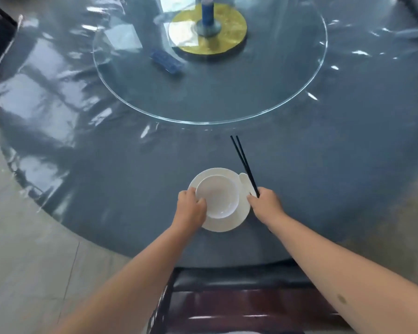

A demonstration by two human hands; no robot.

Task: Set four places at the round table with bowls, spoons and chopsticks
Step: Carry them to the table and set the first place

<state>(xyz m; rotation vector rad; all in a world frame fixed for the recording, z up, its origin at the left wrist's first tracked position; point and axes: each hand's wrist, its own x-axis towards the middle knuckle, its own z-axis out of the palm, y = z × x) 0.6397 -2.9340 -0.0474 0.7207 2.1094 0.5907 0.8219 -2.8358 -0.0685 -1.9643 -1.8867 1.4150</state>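
No legible writing; hands (192,207) on bowl (219,197)

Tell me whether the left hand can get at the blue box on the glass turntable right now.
Probably not: the left hand grips the bowl at the near edge, and the blue box lies far across the turntable.

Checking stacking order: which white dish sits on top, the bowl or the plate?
The bowl, smaller and deeper, sits on the wider flat plate.

Both bare forearms reached forward toward twelve o'clock, converging. The left hand (191,205) lay knuckles-up, fingers curled around the bowl (217,196) rim. The right hand (266,203) pinched the chopsticks (244,163), apparently between thumb and curled fingers.
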